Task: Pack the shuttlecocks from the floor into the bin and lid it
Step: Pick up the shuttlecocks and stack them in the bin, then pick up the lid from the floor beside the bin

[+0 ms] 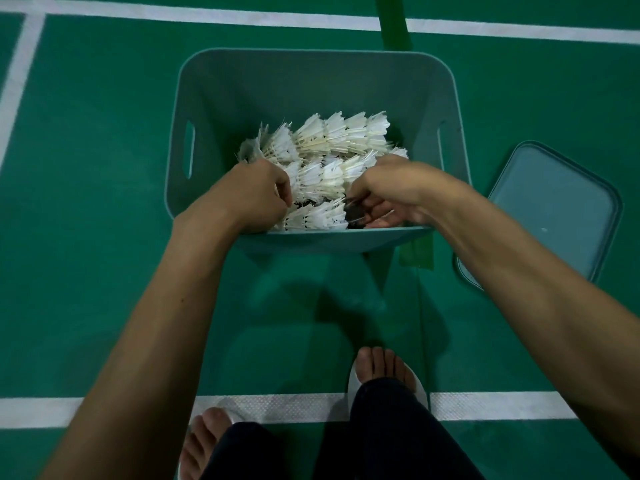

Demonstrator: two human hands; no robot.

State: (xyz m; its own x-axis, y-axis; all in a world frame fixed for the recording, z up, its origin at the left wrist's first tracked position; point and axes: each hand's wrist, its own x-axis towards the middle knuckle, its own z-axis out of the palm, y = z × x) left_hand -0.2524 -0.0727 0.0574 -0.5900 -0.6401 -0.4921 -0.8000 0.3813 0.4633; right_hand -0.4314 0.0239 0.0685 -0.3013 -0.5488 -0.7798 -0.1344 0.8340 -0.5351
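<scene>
- Shuttlecocks (332, 140) lie in nested white rows inside the grey-green bin (311, 81).
- Down in the bin, my left hand (254, 197) curls its fingers onto the left end of the nearest row (315, 216).
- My right hand (381, 199) grips that row's other end.
- Its lid (554, 209) lies flat on the green floor (104, 133) just right of the bin — off it.

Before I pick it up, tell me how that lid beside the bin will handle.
The lid is probably stiff and light: thin moulded plastic with a raised rim. Lying flat on the floor, it should slide rather than roll or tip.
</scene>
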